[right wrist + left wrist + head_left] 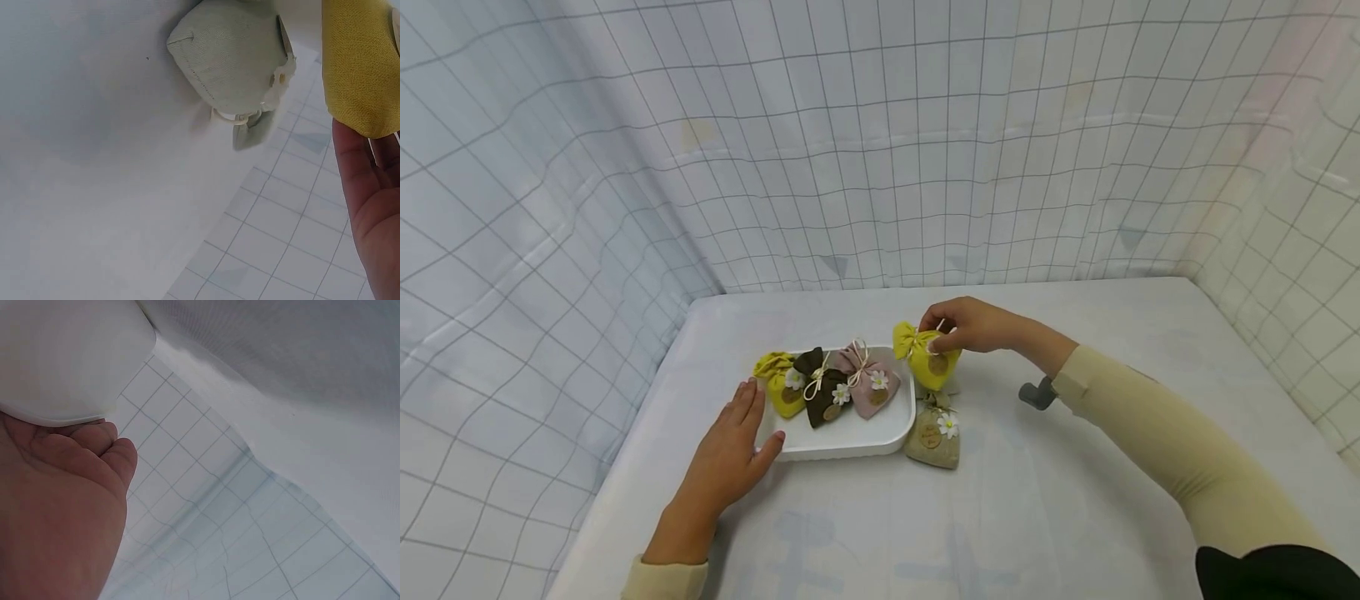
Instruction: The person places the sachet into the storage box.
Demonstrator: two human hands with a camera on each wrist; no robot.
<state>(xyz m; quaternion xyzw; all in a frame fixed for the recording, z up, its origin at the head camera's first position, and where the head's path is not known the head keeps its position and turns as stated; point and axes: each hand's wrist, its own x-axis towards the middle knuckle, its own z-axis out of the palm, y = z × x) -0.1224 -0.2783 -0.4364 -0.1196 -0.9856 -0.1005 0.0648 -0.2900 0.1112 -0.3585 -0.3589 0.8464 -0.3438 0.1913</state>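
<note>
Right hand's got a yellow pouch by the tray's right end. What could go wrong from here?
1. The right hand pinches the yellow pouch with its fingers; it might slip and land on the beige pouch beside the tray.
2. If lowered into the tray, it may nudge the pink pouch, the nearest one inside.
3. The left hand touches the tray's left end; a push could shift it.

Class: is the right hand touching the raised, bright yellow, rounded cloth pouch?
Touching: the head view shows the right hand gripping the raised pouch, thumb against it.
</note>
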